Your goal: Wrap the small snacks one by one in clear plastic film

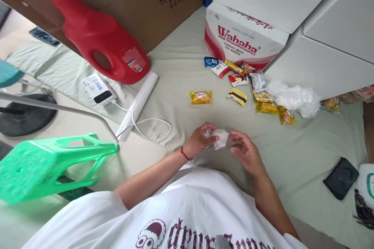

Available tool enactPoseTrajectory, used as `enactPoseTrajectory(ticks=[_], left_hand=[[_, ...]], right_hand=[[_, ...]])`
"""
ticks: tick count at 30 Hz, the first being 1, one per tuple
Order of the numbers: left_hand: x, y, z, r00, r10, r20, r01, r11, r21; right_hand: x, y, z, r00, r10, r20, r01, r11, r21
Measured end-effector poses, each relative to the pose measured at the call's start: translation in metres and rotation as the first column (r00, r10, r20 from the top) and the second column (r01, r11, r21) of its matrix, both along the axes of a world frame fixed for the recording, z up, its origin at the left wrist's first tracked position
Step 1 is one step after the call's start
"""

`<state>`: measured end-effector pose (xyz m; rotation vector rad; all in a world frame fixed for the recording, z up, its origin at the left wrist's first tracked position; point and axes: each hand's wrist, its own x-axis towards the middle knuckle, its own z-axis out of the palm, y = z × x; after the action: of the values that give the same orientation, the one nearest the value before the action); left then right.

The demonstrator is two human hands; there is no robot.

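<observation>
My left hand (201,139) is closed around a crumpled clear plastic bag (221,139), whose pale end sticks out toward the right. Just beside it, my right hand (245,151) has its fingers apart and curved, with nothing visible in them; its fingertips come close to the bag. Ahead of both hands a yellow snack packet (201,97) lies alone on the light green sheet. A yellow packet with a dark band (237,96) lies to its right. Farther right is a heap of clear plastic bags (295,97), with several yellow packets next to it.
A Wahaha carton (245,37) stands at the back, several small packets before it. At left are a red jug (102,39), a white power device (99,89) with a cable, a white roll (138,105) and a green stool (58,163). A black pouch (341,178) lies right.
</observation>
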<state>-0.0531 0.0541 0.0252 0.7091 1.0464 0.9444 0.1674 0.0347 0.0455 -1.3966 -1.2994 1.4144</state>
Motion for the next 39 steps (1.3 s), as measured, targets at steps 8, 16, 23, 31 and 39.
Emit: enactPoseTrajectory(ticks=[8, 16, 23, 31, 39], left_hand=[[0.001, 0.028, 0.015, 0.997, 0.065, -0.048, -0.05, 0.963, 0.265], [0.012, 0.048, 0.055, 0.925, 0.236, -0.299, -0.103, 0.911, 0.4], [0.041, 0.007, 0.023, 0.965, -0.242, 0.1, 0.25, 0.965, -0.078], [0.046, 0.008, 0.024, 0.965, -0.244, 0.099, 0.25, 0.967, -0.054], [0.046, 0.008, 0.005, 0.994, -0.09, 0.069, 0.094, 0.994, -0.05]], right_hand=[[-0.006, 0.012, -0.015, 0.833, -0.5, -0.238, 0.481, 0.866, -0.138], [0.02, -0.004, -0.005, 0.777, -0.496, -0.387, 0.457, 0.868, -0.197], [0.01, -0.01, -0.018, 0.916, -0.297, -0.27, 0.312, 0.95, 0.012], [0.028, -0.006, -0.025, 0.934, -0.272, -0.233, 0.293, 0.954, 0.061], [0.032, -0.016, -0.025, 0.91, -0.387, -0.15, 0.398, 0.916, 0.055]])
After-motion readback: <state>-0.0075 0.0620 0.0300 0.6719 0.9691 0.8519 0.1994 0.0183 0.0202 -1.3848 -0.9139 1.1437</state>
